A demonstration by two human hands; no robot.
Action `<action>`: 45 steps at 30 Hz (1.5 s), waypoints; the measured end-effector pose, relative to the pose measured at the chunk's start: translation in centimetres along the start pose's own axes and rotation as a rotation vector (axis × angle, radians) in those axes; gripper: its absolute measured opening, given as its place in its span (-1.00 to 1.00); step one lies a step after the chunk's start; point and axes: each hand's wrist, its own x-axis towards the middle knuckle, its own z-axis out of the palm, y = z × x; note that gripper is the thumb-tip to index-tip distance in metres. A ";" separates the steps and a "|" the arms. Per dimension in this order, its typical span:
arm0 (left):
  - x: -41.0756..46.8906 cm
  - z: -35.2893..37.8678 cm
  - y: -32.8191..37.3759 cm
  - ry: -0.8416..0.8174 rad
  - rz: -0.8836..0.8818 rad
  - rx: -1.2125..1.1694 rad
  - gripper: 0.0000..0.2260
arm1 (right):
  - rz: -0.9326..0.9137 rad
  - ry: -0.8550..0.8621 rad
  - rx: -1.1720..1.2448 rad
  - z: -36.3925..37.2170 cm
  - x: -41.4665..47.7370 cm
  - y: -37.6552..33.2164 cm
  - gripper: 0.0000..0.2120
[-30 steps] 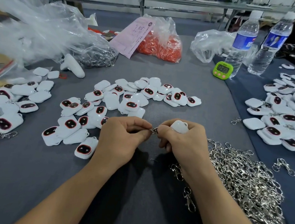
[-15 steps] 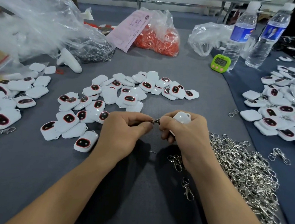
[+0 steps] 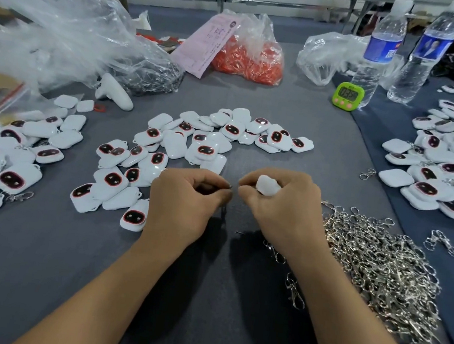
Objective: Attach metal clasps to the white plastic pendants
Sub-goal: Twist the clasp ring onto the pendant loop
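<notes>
Over the worktop [image 3: 217,318] the left grip [image 3: 186,199] pinches a metal clasp [image 3: 229,187], the right grip [image 3: 282,206] clenched round a white pendant [image 3: 267,185], fingertips just apart.

Worn on the head, wide-angle, facing forward and down across the desk [image 3: 40,263], close above the left hand [image 3: 185,204] and right hand [image 3: 281,209] at centre; single view.

A grey table [image 3: 204,310] carries white pendants [image 3: 206,141], metal clasps [image 3: 379,262], bags [image 3: 250,53] and bottles [image 3: 375,55].
</notes>
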 end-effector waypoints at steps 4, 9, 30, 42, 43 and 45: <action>-0.2 0.1 0.2 -0.039 0.011 -0.014 -0.82 | -0.038 -0.065 -0.097 0.5 0.0 0.1 -0.91; 0.0 0.1 0.3 -0.065 -0.043 -0.139 -0.82 | 0.002 -0.011 -0.030 0.4 0.2 0.2 -0.88; 0.6 0.3 1.1 -0.272 -0.088 -0.270 -0.83 | -0.034 -0.181 0.114 -1.4 0.6 0.8 -0.79; 0.9 0.9 0.8 -0.288 -0.178 -0.461 -0.88 | -0.235 -0.067 0.168 -0.9 0.0 0.1 -0.77; 0.9 0.9 0.8 -0.293 -0.184 -0.481 -0.90 | -0.239 -0.067 0.174 -0.9 0.0 0.0 -0.76; 0.9 0.8 0.9 -0.283 -0.174 -0.468 -0.92 | -0.198 -0.074 0.175 -0.8 0.0 0.1 -0.78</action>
